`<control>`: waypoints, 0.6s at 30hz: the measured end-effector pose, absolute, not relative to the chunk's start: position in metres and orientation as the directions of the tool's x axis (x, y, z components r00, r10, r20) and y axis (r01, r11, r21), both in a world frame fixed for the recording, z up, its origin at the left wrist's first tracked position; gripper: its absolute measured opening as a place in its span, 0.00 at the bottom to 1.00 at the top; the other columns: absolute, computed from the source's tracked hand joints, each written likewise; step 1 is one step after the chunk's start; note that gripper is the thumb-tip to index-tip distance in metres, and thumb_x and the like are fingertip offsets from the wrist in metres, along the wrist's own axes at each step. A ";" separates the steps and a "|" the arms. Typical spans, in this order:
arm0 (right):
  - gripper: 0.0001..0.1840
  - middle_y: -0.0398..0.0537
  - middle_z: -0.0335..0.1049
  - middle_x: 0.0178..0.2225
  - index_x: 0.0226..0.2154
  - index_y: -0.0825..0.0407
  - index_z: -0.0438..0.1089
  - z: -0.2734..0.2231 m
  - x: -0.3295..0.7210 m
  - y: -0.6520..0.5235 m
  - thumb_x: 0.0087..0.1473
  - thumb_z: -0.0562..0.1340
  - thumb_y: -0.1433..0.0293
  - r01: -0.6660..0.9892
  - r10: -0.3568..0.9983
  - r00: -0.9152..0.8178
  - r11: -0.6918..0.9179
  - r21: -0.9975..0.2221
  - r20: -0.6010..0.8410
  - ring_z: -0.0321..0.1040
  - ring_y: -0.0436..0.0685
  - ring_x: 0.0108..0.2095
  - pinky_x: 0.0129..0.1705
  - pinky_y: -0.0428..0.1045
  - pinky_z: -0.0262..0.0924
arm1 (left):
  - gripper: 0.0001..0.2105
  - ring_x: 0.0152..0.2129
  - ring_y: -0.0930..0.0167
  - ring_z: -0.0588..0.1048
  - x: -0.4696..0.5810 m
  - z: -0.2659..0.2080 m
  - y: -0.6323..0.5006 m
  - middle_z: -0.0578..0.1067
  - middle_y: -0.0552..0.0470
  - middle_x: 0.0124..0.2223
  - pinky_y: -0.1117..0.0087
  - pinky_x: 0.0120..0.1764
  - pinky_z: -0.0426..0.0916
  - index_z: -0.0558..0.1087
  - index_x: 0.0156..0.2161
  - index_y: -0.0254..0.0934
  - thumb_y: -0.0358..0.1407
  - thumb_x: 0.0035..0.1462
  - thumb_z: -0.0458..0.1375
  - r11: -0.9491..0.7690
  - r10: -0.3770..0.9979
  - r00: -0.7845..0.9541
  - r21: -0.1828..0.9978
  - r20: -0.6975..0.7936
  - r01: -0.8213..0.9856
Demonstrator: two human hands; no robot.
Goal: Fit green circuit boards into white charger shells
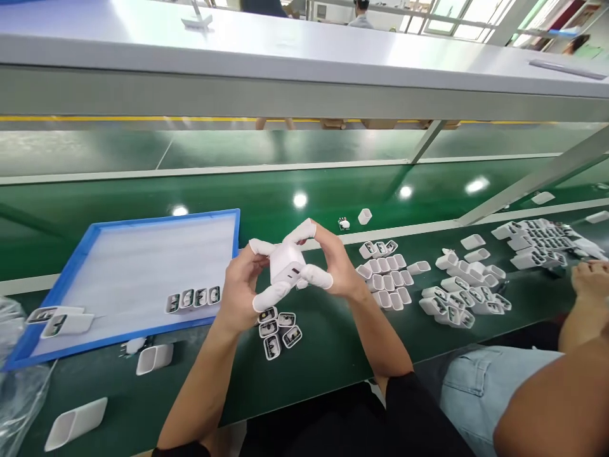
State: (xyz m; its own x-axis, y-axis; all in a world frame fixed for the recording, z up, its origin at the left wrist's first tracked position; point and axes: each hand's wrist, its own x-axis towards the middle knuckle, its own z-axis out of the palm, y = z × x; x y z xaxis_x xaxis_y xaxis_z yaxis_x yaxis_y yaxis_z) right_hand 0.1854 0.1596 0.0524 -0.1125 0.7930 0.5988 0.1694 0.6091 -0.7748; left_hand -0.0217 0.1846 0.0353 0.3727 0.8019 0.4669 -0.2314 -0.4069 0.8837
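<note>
Between my hands is a white charger housing, with dark port slots on the side facing me. My left hand grips its left side with thumb and forefinger, both in white finger cots. On the other side my right hand pinches it with thumb and forefinger, also in cots. Just below sits a small group of white housings with circuit parts showing in their open ends. To the left, a row of similar filled housings lies in a blue-rimmed tray.
Rows of white housings and further clusters cover the bench at right. A co-worker's hand rests at the far right. Loose empty housings and a clear plastic bag lie at left. A shelf spans the back.
</note>
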 end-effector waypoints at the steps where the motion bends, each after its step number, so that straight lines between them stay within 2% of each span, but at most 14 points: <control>1: 0.27 0.46 0.74 0.39 0.42 0.46 0.75 0.055 0.187 0.158 0.66 0.67 0.39 0.168 0.799 -0.114 0.601 -0.781 0.590 0.69 0.59 0.40 0.46 0.58 0.70 | 0.23 0.28 0.68 0.79 -0.020 0.037 0.183 0.80 0.53 0.34 0.70 0.33 0.77 0.80 0.45 0.40 0.49 0.51 0.81 -0.392 0.809 0.375 0.891 0.452 -0.229; 7: 0.23 0.46 0.76 0.38 0.41 0.46 0.77 0.052 0.192 0.161 0.67 0.71 0.45 0.083 0.862 -0.074 0.506 -0.859 0.501 0.71 0.59 0.39 0.45 0.55 0.70 | 0.24 0.37 0.64 0.84 -0.013 0.036 0.179 0.83 0.49 0.40 0.65 0.44 0.82 0.80 0.46 0.40 0.50 0.51 0.82 -0.249 0.886 0.362 0.956 0.290 -0.157; 13: 0.21 0.45 0.77 0.37 0.40 0.47 0.78 0.050 0.186 0.163 0.67 0.71 0.46 -0.014 0.862 -0.070 0.502 -0.864 0.502 0.72 0.57 0.36 0.40 0.54 0.72 | 0.24 0.30 0.69 0.78 -0.005 0.034 0.176 0.77 0.55 0.33 0.65 0.41 0.82 0.79 0.40 0.40 0.51 0.47 0.83 -0.228 0.900 0.314 0.941 0.301 -0.250; 18: 0.22 0.44 0.77 0.35 0.38 0.48 0.79 0.048 0.176 0.162 0.65 0.73 0.46 -0.106 0.871 -0.047 0.483 -0.869 0.490 0.71 0.55 0.33 0.33 0.51 0.70 | 0.27 0.27 0.71 0.76 0.006 0.027 0.173 0.75 0.55 0.32 0.66 0.34 0.81 0.76 0.35 0.39 0.56 0.46 0.82 -0.211 0.919 0.239 0.904 0.313 -0.373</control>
